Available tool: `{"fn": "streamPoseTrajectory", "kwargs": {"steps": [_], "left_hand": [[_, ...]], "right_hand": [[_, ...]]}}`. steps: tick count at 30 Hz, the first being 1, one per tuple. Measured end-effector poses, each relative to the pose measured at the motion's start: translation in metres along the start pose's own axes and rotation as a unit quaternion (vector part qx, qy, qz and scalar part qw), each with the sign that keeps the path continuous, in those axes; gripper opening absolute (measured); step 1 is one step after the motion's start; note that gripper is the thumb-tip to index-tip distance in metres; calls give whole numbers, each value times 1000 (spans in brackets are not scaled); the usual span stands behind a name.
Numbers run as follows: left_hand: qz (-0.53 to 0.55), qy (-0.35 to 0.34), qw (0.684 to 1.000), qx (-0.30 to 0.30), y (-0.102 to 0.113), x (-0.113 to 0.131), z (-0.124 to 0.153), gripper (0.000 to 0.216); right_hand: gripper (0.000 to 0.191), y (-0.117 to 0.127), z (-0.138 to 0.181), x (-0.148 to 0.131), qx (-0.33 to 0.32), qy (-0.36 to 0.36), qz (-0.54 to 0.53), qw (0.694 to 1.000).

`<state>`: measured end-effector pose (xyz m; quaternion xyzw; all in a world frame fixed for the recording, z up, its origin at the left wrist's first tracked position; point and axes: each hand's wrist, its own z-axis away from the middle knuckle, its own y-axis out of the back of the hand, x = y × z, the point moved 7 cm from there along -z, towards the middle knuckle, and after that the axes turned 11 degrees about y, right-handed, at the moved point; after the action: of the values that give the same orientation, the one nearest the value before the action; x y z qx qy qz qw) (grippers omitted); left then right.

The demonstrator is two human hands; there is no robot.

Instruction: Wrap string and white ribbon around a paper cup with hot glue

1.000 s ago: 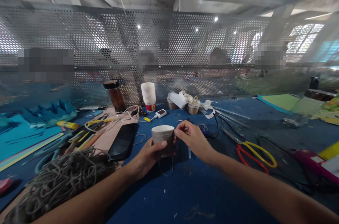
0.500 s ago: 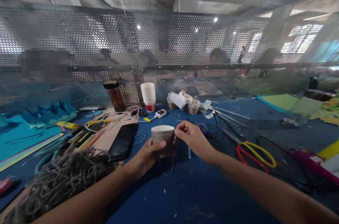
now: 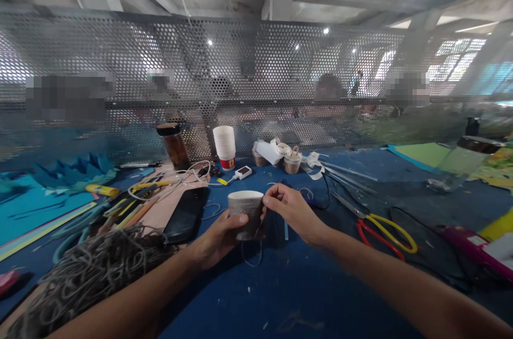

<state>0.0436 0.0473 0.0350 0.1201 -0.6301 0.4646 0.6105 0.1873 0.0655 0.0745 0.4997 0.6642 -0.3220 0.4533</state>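
A paper cup [image 3: 245, 206] wound with grey cord stands just above the blue tabletop [image 3: 280, 291] at the centre. My left hand [image 3: 218, 237] wraps around its lower side, thumb on the front. My right hand [image 3: 290, 210] is closed in a pinch at the cup's right rim, holding a thin grey cord [image 3: 253, 253] that loops down below the cup.
A tangled heap of grey cord [image 3: 84, 269] lies at the lower left, a black phone [image 3: 185, 213] beside it. Red and yellow scissors [image 3: 380, 227] lie to the right. A stack of white cups [image 3: 225, 146], a brown jar [image 3: 175, 144] and small wrapped cups [image 3: 292, 162] stand before a perforated metal screen [image 3: 256, 77].
Almost nothing moves. The cup and both hands have shifted very slightly; the grip stays the same.
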Motion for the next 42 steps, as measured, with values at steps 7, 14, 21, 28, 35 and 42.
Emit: {"fn": "streamPoseTrajectory", "kwargs": {"steps": [7, 14, 21, 28, 35, 42], "left_hand": [[10, 5, 1000, -24, -2, 0, 1, 42], [19, 8, 999, -35, -1, -1, -1, 41], [15, 3, 999, -39, -1, -1, 0, 40], [15, 11, 999, -38, 1, -2, -1, 40], [9, 4, 1000, -11, 3, 0, 0, 40], [12, -24, 999, 25, 9, 4, -3, 38]], "right_hand": [[14, -1, 0, -1, -5, -9, -12, 1000], [20, -2, 1, 0, -4, -21, -45, 999], [21, -4, 1, 1, -9, -33, -75, 997], [23, -4, 2, 3, -6, -37, -79, 996], [19, -4, 4, 4, 5, -48, -104, 993], [17, -3, 4, 2, 7, -21, -68, 997]]}}
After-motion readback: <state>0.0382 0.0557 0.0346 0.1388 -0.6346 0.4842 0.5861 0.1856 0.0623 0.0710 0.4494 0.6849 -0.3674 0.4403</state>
